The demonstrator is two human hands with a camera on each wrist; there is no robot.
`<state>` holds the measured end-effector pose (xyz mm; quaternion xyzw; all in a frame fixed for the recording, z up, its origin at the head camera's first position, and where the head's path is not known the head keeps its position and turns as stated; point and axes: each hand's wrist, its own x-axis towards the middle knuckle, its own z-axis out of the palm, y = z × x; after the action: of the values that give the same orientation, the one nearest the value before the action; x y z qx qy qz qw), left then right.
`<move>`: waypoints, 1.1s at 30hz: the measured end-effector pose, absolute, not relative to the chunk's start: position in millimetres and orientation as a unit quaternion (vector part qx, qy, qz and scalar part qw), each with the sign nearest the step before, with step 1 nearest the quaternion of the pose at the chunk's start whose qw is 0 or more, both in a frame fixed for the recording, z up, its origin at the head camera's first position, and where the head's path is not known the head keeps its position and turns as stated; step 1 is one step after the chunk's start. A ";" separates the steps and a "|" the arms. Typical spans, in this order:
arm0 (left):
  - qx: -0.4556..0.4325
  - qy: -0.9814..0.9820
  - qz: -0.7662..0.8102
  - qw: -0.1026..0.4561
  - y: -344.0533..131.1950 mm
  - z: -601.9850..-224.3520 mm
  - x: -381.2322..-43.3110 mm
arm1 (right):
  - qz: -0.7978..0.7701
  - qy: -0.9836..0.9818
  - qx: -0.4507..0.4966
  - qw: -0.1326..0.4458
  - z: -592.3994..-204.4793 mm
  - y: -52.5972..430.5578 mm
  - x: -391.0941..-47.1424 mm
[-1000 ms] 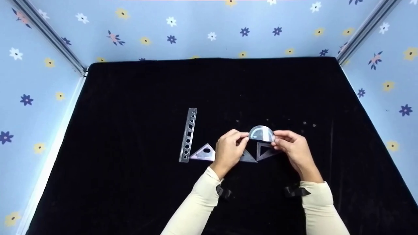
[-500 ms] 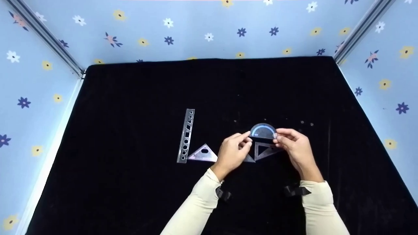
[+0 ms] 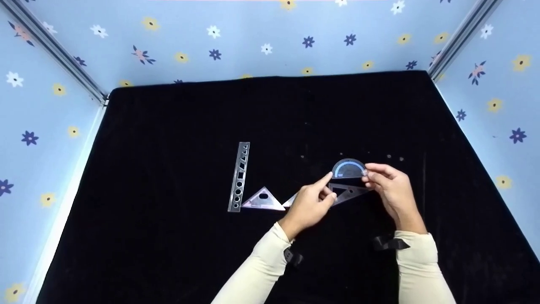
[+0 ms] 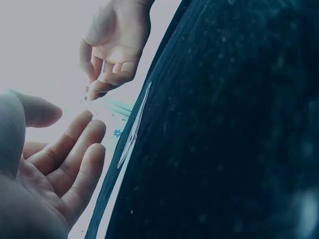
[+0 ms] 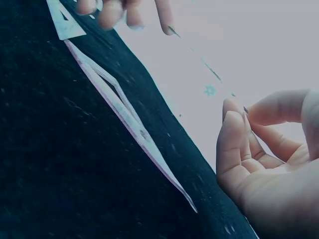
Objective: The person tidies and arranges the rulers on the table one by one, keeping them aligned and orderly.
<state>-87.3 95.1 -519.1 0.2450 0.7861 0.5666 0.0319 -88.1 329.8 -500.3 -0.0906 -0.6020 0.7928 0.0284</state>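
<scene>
A clear half-round protractor with a blue arc is raised over the black cloth, flat edge toward the person. My right hand pinches its right end between thumb and fingers. With an extended index fingertip, my left hand touches its left end; the left thumb stands apart from it. Seen from the right wrist, the protractor is a thin edge-on line between the hands. Below it lies a clear set square with a triangular cutout. Another set square is mostly hidden behind the left hand.
A set square with an oval hole lies left of the left hand. Next to it, a clear ruler with cut-out shapes points away from the person. Flowered walls enclose the black cloth at the back and sides.
Both hands have shifted slightly right with the protractor. The left hand's pinch has loosened to an extended index finger at the edge. The protractor's glare is gone and its blue arc shows.
</scene>
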 end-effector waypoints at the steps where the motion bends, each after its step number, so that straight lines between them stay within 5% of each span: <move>1: 0.248 0.787 0.564 0.031 95.7 -518.4 -86.7 | 0.794 -0.600 -0.092 0.028 -499.6 331.0 -88.2; 17: 0.250 0.790 0.557 0.063 119.8 -504.7 -85.9 | 0.812 -0.571 -0.108 0.061 -490.8 351.7 -85.7; 33: 0.232 0.779 0.558 0.163 148.5 -506.8 -80.9 | 0.787 -0.595 -0.132 0.091 -495.8 371.9 -83.6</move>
<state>-80.9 148.5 -506.8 0.2321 0.7795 0.5585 0.1631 -83.6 371.9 -495.8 -0.1320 -0.5954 0.7873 0.0909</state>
